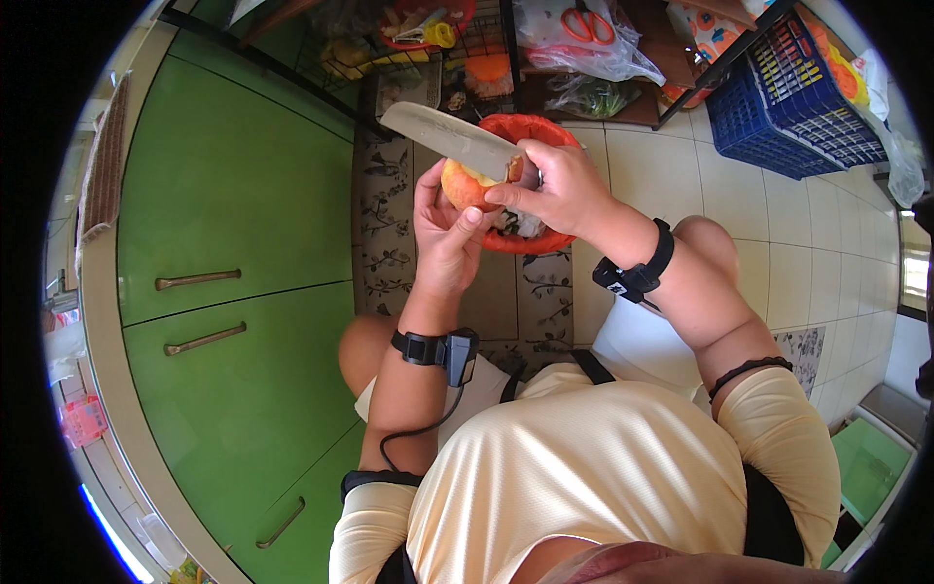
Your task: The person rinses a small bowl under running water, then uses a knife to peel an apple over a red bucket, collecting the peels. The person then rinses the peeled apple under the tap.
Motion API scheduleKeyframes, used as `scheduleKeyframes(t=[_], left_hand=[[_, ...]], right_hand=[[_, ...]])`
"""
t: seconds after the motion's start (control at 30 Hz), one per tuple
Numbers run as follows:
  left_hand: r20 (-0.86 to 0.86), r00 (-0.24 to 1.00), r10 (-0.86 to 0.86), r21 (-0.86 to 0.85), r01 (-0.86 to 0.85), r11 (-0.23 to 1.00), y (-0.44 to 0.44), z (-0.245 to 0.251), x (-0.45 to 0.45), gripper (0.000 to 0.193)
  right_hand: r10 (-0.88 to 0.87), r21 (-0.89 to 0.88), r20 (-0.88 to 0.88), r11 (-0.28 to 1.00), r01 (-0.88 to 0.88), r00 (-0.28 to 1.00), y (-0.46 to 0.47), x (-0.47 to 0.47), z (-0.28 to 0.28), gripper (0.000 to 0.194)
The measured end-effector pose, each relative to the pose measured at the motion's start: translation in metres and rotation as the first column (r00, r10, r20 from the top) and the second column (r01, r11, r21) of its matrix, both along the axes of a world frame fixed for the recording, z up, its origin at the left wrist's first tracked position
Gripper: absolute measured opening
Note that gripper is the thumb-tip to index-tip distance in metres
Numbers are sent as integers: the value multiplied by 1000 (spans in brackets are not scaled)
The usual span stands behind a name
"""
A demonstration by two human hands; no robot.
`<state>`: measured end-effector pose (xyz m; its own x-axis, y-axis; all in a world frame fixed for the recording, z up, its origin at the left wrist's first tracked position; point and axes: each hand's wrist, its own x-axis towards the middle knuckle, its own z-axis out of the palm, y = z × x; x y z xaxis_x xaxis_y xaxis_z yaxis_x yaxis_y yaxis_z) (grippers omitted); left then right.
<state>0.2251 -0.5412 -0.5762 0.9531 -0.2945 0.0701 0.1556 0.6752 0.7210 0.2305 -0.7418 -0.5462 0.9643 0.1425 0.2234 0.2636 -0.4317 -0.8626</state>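
Note:
My left hand (451,233) holds an apple (465,188) with red and yellow skin. Pale flesh shows along the top of the apple, where a strip is peeled. In my right hand (562,186) is a cleaver (452,136) with a broad metal blade. The blade lies across the top of the apple and points to the upper left. My right thumb rests against the apple's skin. Most of the cleaver's handle is hidden by my fingers. Below both hands stands a bin with a red liner (536,243), with some waste inside.
Green cabinets (241,197) with metal handles line the left side. At the top, a shelf rack (515,51) bears plastic bags and orange-handled scissors (586,25). Blue plastic crates (792,109) stand at the upper right on the tiled floor (657,164).

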Motion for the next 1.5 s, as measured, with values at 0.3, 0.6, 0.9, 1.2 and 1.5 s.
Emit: scheduleKeyframes(t=[0.3, 0.6, 0.9, 1.2, 1.5], left_hand=[[-33, 998, 62, 193, -55, 980, -7, 1, -7, 74], [-123, 992, -8, 5, 8, 1000, -2, -4, -2, 63], [-38, 999, -34, -49, 33, 998, -5, -5, -5, 61], [29, 996, 83, 64, -84, 994, -7, -2, -8, 63], [-53, 998, -24, -18, 23, 1000, 0, -1, -2, 73]], right_hand=[[-55, 152, -125, 986, 74, 991, 6, 4, -8, 66], [2, 197, -184, 980, 35, 983, 1, 2, -4, 61], [-26, 323, -167, 943, 80, 986, 9, 0, -11, 64], [-58, 210, -195, 973, 100, 979, 5, -2, -6, 69], [-35, 202, -206, 976, 78, 978, 3, 1, -9, 67]])
